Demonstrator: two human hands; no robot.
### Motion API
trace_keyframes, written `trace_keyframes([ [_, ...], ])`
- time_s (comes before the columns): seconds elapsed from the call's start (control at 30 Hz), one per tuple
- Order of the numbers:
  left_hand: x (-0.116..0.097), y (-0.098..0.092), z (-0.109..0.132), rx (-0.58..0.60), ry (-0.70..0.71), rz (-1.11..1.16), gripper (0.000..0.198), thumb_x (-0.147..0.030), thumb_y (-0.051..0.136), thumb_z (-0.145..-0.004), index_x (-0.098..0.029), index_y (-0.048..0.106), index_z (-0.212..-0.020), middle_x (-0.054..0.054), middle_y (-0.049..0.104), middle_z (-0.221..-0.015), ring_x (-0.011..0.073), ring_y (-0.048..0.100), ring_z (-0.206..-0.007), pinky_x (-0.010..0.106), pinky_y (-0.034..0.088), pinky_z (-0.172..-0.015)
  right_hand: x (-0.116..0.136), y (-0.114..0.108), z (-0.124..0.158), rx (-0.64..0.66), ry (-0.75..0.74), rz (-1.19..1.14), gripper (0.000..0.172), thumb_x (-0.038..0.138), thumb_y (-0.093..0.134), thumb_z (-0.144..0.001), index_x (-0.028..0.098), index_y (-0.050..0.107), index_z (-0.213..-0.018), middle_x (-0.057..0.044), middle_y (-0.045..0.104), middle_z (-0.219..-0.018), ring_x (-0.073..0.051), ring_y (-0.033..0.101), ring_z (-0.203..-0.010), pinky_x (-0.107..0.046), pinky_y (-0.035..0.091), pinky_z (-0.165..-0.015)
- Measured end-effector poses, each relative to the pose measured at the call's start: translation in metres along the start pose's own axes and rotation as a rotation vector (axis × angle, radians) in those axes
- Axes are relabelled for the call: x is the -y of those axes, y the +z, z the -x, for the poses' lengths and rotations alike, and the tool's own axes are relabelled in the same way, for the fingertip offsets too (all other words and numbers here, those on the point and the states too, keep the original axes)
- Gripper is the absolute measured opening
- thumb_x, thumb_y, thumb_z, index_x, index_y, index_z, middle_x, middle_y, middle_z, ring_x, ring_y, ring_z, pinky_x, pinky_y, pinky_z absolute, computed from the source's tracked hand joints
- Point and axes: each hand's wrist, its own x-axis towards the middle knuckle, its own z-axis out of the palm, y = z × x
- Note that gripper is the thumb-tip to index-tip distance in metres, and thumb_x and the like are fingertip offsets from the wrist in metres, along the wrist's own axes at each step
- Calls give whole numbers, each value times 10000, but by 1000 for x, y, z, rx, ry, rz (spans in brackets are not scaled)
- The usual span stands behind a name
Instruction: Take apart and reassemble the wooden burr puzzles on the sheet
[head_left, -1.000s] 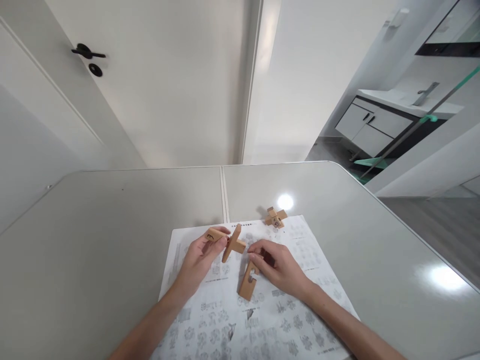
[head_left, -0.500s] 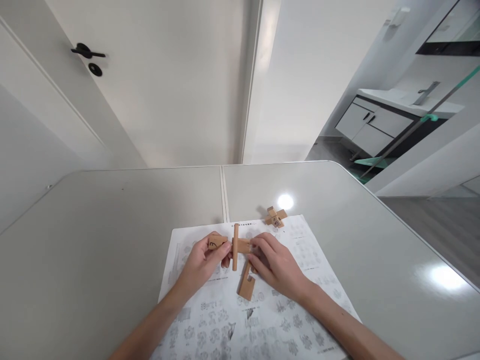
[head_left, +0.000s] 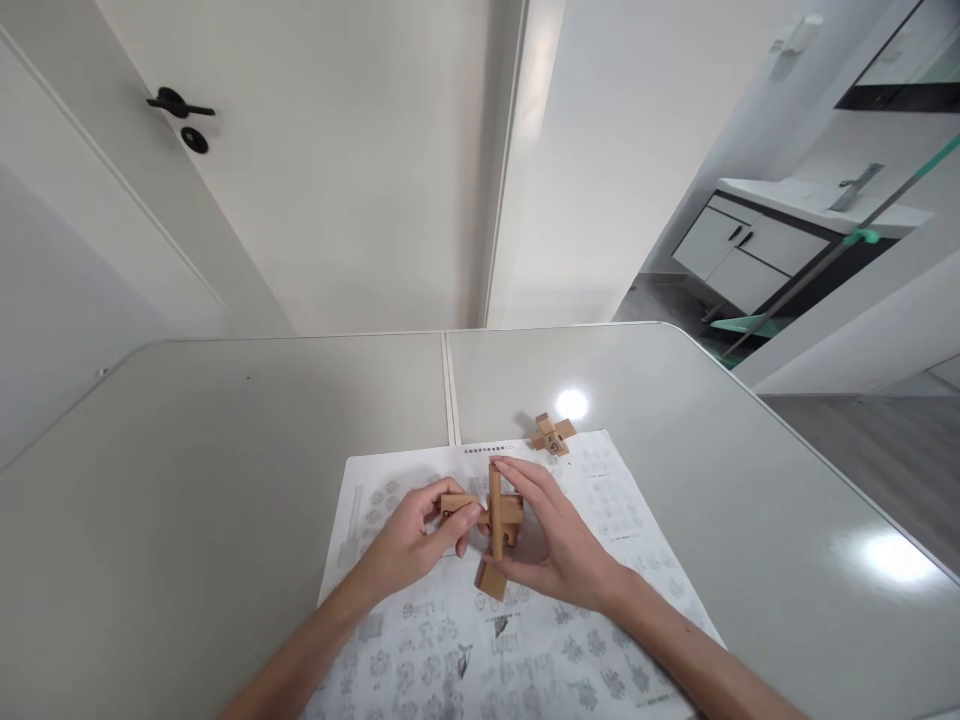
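Note:
My left hand point(head_left: 420, 535) is closed on the left end of a wooden burr puzzle piece point(head_left: 458, 503) with a dark mark on it. A long crosswise puzzle piece point(head_left: 496, 512) joins it, and my right hand point(head_left: 559, 540) grips that one by its two ends, fingers at the top and thumb at the bottom. More wood shows just right of the crosswise piece, partly hidden by it. Beneath the hands a notched puzzle piece point(head_left: 490, 580) lies on the printed sheet point(head_left: 420, 650), its upper part covered.
Several joined wooden pieces point(head_left: 553, 435) form a small cross shape at the sheet's upper right edge. The grey table point(head_left: 225, 480) has a seam down its far middle. Beyond stand a white door point(head_left: 360, 180) and, to the right, a sink cabinet point(head_left: 750, 245).
My right hand has moved from the right end of the joined pieces to the two ends of the crosswise piece. My left hand and the pieces have shifted slightly right and down.

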Motion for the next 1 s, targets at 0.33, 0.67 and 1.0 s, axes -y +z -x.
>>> trace_keyframes([
  [0.33, 0, 0, -1, 2, 1, 10, 348, -489, 579, -1010, -195, 573, -824, 6, 639, -743, 136, 570, -626, 286, 456, -661, 5, -1, -3, -78, 18, -9, 975, 176, 775, -787, 332, 248, -1593, -159, 408, -1486, -364, 507, -1380, -548, 537, -1094],
  [0.67, 4, 1, 1, -52, 22, 60, 333, -492, 597, -1010, -206, 532, -854, -3, 613, -736, 142, 546, -654, 291, 440, -675, 5, 0, -7, -144, 29, 1, 919, 168, 770, -746, 298, 308, -1529, -159, 487, -1467, -368, 526, -1374, -559, 507, -1112],
  [1.0, 12, -12, -4, -409, 65, 94, 382, -504, 559, -998, -215, 486, -759, -27, 499, -659, 151, 485, -640, 292, 413, -669, 4, -16, -3, -144, 244, -282, 888, 275, 844, -731, 337, 349, -1466, -118, 498, -1358, -180, 611, -766, -348, 573, -613],
])
